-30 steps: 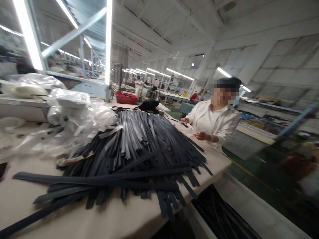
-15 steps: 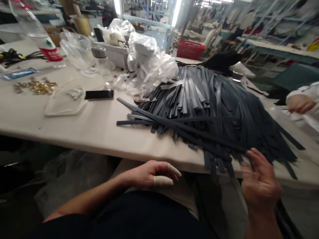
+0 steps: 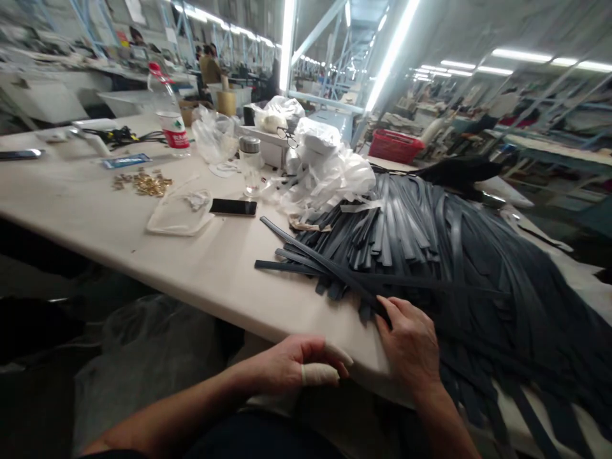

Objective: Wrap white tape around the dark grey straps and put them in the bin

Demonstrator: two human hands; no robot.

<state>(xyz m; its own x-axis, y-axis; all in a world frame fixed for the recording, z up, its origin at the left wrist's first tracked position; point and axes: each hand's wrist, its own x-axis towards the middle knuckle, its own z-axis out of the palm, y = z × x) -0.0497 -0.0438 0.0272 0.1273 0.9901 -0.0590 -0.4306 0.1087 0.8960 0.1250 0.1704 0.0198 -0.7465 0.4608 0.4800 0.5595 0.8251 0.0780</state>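
Dark strip (image 3: 335,270): lies slantwise over the near left edge of the pile of strips (image 3: 478,248), far end resting on bare worktop (image 3: 210,268), near end at the right hand. Two further strip ends jut out to the left just beside it.

Right hand (image 3: 408,344): closed on the near end of the strip, thumb and fingers about it, at the near edge of the worktop. Left hand (image 3: 294,370): loosely curled, nothing visible in it, just off the worktop edge, apart from the strip; pale finger covers (image 3: 319,375) on two digits.

Pile: many dark strips, fanned, some hanging over the near edge at right. White plastic bags (image 3: 335,172) lie against its far left side; eyeglasses (image 3: 288,137) and a white box (image 3: 272,150) beside them.

Left of the strip: black phone (image 3: 233,207), its end near a clear pouch (image 3: 179,220). Behind the phone, a lidded glass jar (image 3: 251,169), upright. Farther left, small gold-coloured pieces (image 3: 150,183) in a heap, a blue packet (image 3: 126,161), and an upright bottle (image 3: 171,121) with a red label.

Beyond the pile: red basket (image 3: 396,146). Below the worktop, left: clear plastic bag (image 3: 148,357). Background blurred; lit tubes overhead.
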